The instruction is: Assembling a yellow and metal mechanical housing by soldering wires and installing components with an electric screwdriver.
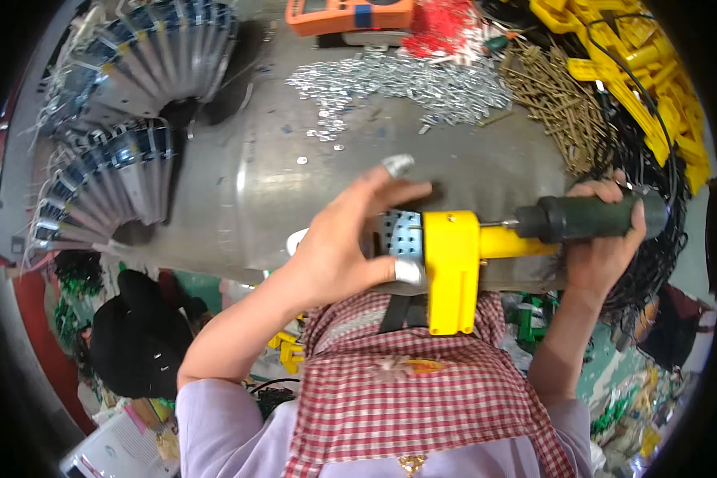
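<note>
A yellow plastic housing (452, 271) with a blue perforated end piece (402, 233) lies across the near edge of the metal table, its lower part hanging over the edge. My left hand (338, 239), with white coverings on some fingertips, is spread around the blue end. Its thumb rests by the lower side of that piece, while the other fingers stand clear above it. On the other side, my right hand (601, 231) grips a dark green power screwdriver (566, 219) lying level. Its bit (498, 225) points left at the housing; whether a screw sits there is too small to tell.
Small metal pieces (406, 84), long brass-coloured screws (558, 95) and red and white bits (446, 32) lie at the back. An orange tool (346, 16) is beside them. Yellow parts (653, 64) and black cords crowd the right; fanned grey-blue pieces (111, 171) stand left.
</note>
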